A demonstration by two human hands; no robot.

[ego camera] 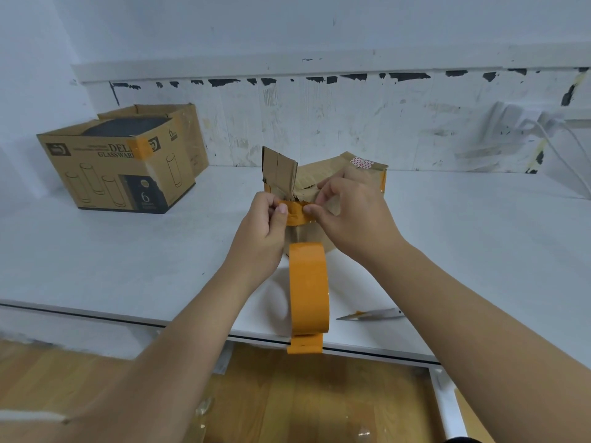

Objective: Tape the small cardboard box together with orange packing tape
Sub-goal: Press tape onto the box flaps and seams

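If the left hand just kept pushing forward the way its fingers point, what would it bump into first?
The left hand already pinches the orange tape strip against the small cardboard box, so it would likely press straight into the box's near edge, probably below the raised torn flap. Depth is hard to judge.

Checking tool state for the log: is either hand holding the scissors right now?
No: the scissors lie on the white table, while the left hand and right hand pinch the orange tape strip.

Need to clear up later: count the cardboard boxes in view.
2: the small cardboard box between the hands, mid-table; a glassware box far left by the wall. None seem hidden.
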